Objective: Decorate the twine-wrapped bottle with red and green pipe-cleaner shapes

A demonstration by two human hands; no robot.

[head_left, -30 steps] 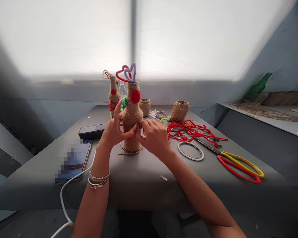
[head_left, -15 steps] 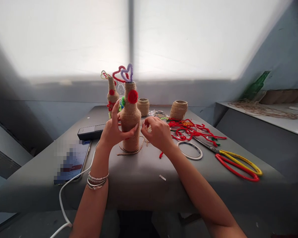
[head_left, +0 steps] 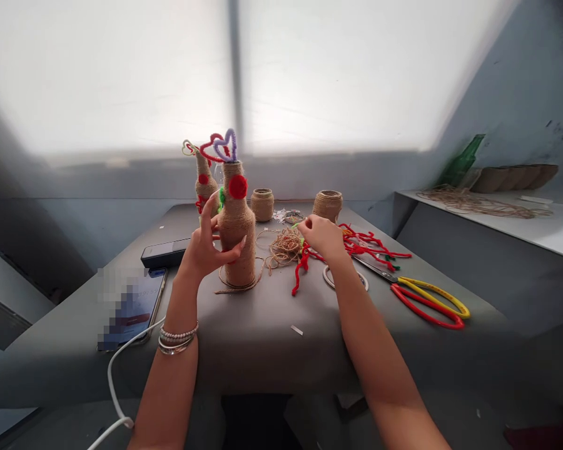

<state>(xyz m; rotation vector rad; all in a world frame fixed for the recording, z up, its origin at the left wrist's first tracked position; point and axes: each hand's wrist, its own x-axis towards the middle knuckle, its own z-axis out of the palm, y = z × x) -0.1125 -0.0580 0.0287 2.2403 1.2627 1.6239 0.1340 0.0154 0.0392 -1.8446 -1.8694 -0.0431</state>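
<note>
The left hand (head_left: 201, 250) grasps the bottle (head_left: 244, 226), thumb across its front, fingers along its left side. The right hand (head_left: 325, 237), fingers bent, is at the red strands (head_left: 373, 240) right of the bottle; I cannot tell whether it holds any. The bottle stands on the surface (head_left: 258, 350), round-shouldered, narrow-necked, wound in coarse tan twine. Its neck bears a fuzzy red pompom (head_left: 238, 187); fuzzy hearts (head_left: 227, 148), purple and red, rise from the mouth. A loose cord (head_left: 259, 278) curves around its base.

Right of the bottle lies a tangled twine heap (head_left: 287, 245); behind it to the right, two squat, twine-wrapped jars (head_left: 262, 209). The bottle and left hand partly hide a rear bottle (head_left: 206, 187). Farther right, the right forearm covers part of a flat white ring (head_left: 327, 277), near the scissors (head_left: 431, 304). Left of the bottle are a dark box (head_left: 163, 253) and a phone (head_left: 138, 309).
</note>
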